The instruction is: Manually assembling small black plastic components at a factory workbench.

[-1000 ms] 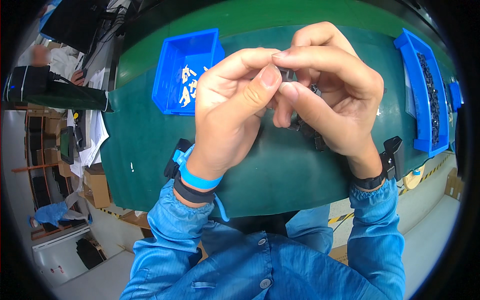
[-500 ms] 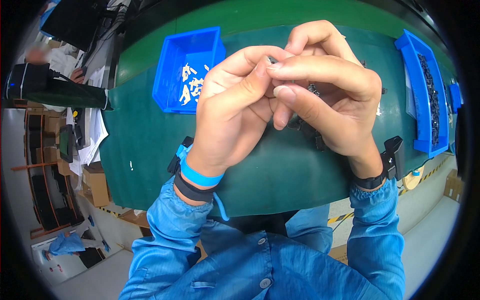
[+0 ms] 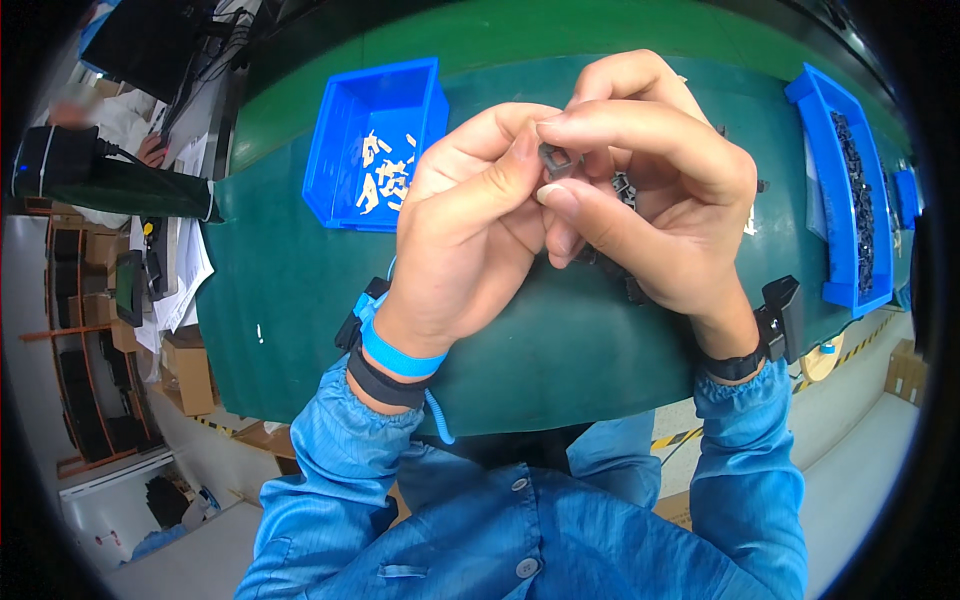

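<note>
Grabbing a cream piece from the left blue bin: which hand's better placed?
Left, probably: the left hand is nearer that blue bin and its cream pieces; the right hand is farther across. Both are at the small dark part, so left may need freeing first.

L fisheye head cam, wide FOV, facing down, fingers (image 3: pixel 640 122) near

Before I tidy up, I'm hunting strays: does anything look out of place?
A small white scrap lies alone on the green mat, left of the left hand, and another pale bit shows beside the right hand. Both, too small to identify, look odd lying outside the blue bin of pale pieces.
</note>
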`<state>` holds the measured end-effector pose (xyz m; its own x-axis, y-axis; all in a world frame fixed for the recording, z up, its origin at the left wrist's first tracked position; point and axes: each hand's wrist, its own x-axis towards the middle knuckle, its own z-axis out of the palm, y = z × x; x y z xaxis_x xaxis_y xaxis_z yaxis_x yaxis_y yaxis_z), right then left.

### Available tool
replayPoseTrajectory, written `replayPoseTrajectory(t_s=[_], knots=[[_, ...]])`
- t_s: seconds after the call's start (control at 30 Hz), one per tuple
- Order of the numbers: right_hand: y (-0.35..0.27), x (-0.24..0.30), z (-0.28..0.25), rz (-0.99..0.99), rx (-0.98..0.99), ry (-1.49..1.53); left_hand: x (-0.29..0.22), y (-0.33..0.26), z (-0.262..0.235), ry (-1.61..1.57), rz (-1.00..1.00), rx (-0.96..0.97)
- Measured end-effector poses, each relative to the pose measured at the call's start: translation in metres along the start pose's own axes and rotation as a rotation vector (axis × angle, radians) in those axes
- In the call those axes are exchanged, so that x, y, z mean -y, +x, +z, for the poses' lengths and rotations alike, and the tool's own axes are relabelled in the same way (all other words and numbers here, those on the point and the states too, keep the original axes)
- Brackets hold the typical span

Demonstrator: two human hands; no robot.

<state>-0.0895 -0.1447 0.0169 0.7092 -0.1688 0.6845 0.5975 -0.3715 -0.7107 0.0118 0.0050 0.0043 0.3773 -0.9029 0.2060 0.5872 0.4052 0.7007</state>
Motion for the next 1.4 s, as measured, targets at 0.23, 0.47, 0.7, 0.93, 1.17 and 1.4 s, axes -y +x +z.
replayPoseTrajectory(t_s=[0.23,0.47,0.7,0.93,1.17,1.4], knots=[[0.014,-0.006,0.015,0.034,-0.091,-0.346,0.004,-0.006,-0.001,0.077,-0.035,-0.265],[-0.001,-0.036,0.003,0.361,-0.397,-0.17,0.026,-0.001,-0.004,0.322,-0.008,-0.216],[-0.008,-0.066,-0.009,0.394,-0.456,0.081,0.02,-0.008,0.017,0.566,0.273,-0.161],[0.014,-0.011,0.018,0.243,-0.346,0.211,-0.099,-0.025,0.109,0.781,0.906,0.047],[0.007,0.011,0.018,0.252,-0.334,-0.168,-0.146,-0.035,0.113,0.939,1.214,0.246],[-0.006,0.032,0.015,0.261,-0.344,-0.341,-0.152,-0.048,0.126,1.167,0.828,0.616]])
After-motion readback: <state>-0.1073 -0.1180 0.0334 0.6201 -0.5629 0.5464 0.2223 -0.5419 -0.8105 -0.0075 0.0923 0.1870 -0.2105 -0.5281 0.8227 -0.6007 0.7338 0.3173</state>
